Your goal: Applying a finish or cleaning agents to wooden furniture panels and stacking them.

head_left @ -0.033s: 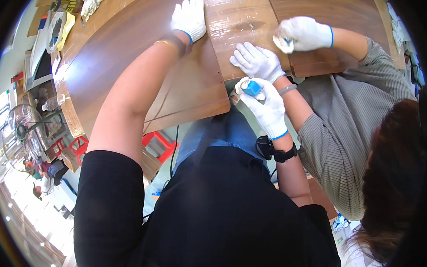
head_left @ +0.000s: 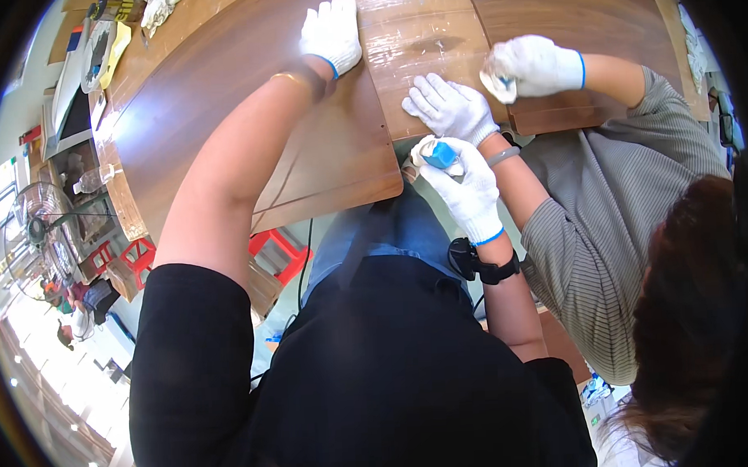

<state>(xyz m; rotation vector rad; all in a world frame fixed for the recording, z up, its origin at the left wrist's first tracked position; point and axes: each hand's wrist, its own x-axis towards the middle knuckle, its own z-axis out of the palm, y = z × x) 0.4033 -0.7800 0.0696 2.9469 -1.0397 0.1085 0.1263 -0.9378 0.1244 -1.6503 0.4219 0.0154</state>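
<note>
My left hand (head_left: 332,37), in a white knitted glove with a blue cuff, lies flat with its fingers stretched out near the right edge of a brown, glossy wood-grain panel (head_left: 246,98). Beside the panel's near right corner, my right hand (head_left: 473,193), gloved alike, is closed around a small blue block (head_left: 440,155) with white cloth bunched about it. The block is held off the panel, near my lap.
To my right, a co-worker's gloved hand (head_left: 448,107) rests on the scuffed wooden tabletop (head_left: 421,34). Their other hand (head_left: 541,65) holds a white cloth over a second brown panel (head_left: 580,12). Red stools (head_left: 284,253) and a fan (head_left: 40,224) stand left.
The co-worker's far hand and its cloth have shifted and turned slightly over the second panel. My own hands look unmoved.
</note>
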